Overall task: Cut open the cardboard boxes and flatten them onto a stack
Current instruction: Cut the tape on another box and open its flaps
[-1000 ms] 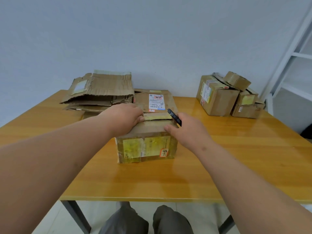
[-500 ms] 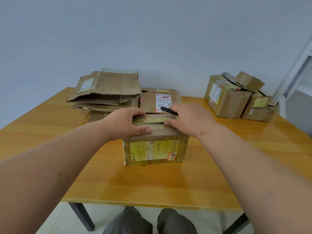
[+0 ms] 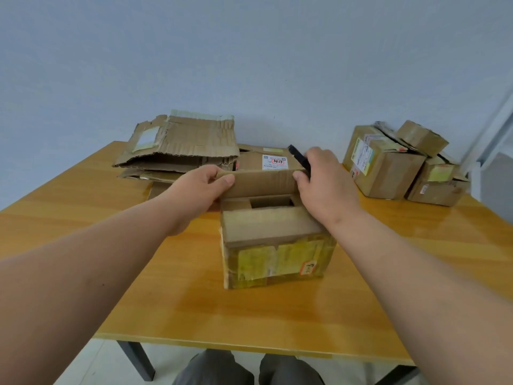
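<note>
A brown cardboard box with yellow tape and labels stands in the middle of the table. Its far top flap is lifted upright, and the dark inside shows behind the near flap. My left hand grips the left end of that far flap. My right hand holds the flap's right end and also grips a black cutter, which sticks up past the fingers. A stack of flattened cardboard lies at the back left.
Another box with a white label lies behind the open one. Several taped boxes are piled at the back right. A white frame stands at the right edge. The wooden table ends near my knees.
The top flaps were closed under both hands. Now the far flap has been pulled up and back, and the box is open. Both hands moved away from me with it.
</note>
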